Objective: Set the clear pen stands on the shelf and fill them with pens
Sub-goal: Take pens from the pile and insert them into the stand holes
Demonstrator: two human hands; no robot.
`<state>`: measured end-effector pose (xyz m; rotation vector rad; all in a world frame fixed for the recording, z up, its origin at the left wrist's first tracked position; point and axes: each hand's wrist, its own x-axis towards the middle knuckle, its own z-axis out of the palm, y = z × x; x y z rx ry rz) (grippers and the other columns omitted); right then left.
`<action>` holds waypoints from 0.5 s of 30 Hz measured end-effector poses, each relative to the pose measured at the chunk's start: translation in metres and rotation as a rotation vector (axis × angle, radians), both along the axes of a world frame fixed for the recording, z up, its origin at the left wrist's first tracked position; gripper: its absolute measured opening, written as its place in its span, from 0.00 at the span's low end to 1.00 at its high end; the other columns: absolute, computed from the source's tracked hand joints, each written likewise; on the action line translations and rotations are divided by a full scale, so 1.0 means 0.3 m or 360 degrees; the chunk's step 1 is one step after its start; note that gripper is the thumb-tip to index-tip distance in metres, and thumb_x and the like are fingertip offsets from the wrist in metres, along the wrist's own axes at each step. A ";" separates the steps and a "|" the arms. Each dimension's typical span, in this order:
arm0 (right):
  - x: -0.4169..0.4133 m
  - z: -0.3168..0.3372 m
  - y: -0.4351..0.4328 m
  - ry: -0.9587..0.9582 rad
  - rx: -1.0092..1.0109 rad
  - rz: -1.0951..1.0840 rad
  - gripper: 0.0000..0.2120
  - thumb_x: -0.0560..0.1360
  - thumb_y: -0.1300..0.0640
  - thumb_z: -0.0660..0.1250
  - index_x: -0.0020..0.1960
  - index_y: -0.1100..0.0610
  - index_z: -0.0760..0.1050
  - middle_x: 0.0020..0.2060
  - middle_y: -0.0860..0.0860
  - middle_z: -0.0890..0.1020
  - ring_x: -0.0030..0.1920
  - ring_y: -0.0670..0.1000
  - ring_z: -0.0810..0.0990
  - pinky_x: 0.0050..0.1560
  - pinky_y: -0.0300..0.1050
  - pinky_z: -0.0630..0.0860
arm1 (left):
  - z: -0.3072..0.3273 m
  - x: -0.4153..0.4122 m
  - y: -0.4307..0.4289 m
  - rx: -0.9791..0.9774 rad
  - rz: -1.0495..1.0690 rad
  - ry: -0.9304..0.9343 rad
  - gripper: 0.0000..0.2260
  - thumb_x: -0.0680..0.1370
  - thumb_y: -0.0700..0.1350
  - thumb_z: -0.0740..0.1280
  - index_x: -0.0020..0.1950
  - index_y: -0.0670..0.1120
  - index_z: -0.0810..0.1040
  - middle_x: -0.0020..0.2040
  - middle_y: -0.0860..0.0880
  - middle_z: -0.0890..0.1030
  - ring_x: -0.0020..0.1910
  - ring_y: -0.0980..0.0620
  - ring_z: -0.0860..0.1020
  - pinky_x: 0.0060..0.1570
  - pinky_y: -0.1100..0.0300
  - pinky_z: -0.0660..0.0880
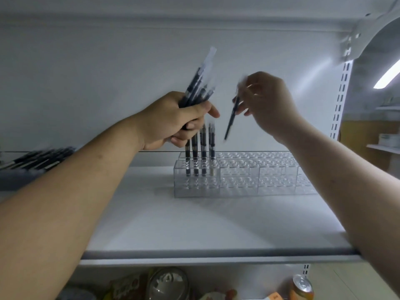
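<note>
Light, stiff and probably slick, the 1 black pen (231, 121) pinched by its upper half in the right hand (268, 105) hangs above the clear pen stands (238, 180) far on the shelf (194, 226), while the left hand (171, 124) grips a pen bundle (200, 85).

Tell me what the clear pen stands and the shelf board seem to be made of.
The pen stands look like clear rigid plastic, likely acrylic: they are glossy, and the shelf shows through their walls and hole rows. The shelf is a smooth white board with a matte, painted or coated look. It could be metal or laminate; the picture cannot settle which.
</note>
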<state>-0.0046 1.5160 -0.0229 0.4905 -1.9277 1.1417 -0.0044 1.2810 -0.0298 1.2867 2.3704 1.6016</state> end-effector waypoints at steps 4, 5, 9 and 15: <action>0.004 -0.026 -0.018 -0.0084 0.0229 -0.0019 0.11 0.85 0.56 0.64 0.52 0.64 0.78 0.42 0.56 0.87 0.37 0.54 0.88 0.43 0.53 0.83 | 0.007 0.002 -0.007 0.0019 -0.0035 -0.0035 0.09 0.88 0.45 0.60 0.58 0.42 0.77 0.35 0.49 0.61 0.27 0.53 0.59 0.25 0.61 0.59; 0.006 -0.029 -0.021 -0.0100 0.0253 -0.0015 0.11 0.85 0.57 0.63 0.52 0.64 0.78 0.42 0.56 0.87 0.37 0.53 0.88 0.44 0.54 0.84 | 0.008 0.002 -0.008 0.0032 -0.0048 -0.0054 0.08 0.88 0.44 0.60 0.59 0.42 0.77 0.35 0.49 0.61 0.27 0.53 0.59 0.24 0.61 0.59; 0.010 -0.037 -0.031 -0.0162 0.0365 -0.0020 0.09 0.84 0.59 0.64 0.54 0.65 0.78 0.42 0.54 0.88 0.38 0.52 0.88 0.46 0.56 0.85 | 0.007 -0.005 -0.003 0.0108 -0.0078 -0.0172 0.10 0.88 0.41 0.58 0.65 0.41 0.75 0.36 0.49 0.64 0.27 0.54 0.60 0.23 0.62 0.59; 0.015 -0.038 -0.033 -0.0207 0.0388 -0.0013 0.06 0.83 0.61 0.64 0.53 0.64 0.77 0.42 0.53 0.88 0.39 0.53 0.88 0.48 0.60 0.84 | 0.001 -0.015 0.002 0.0169 -0.0078 -0.0247 0.08 0.88 0.42 0.59 0.65 0.43 0.73 0.39 0.48 0.69 0.29 0.53 0.60 0.24 0.62 0.60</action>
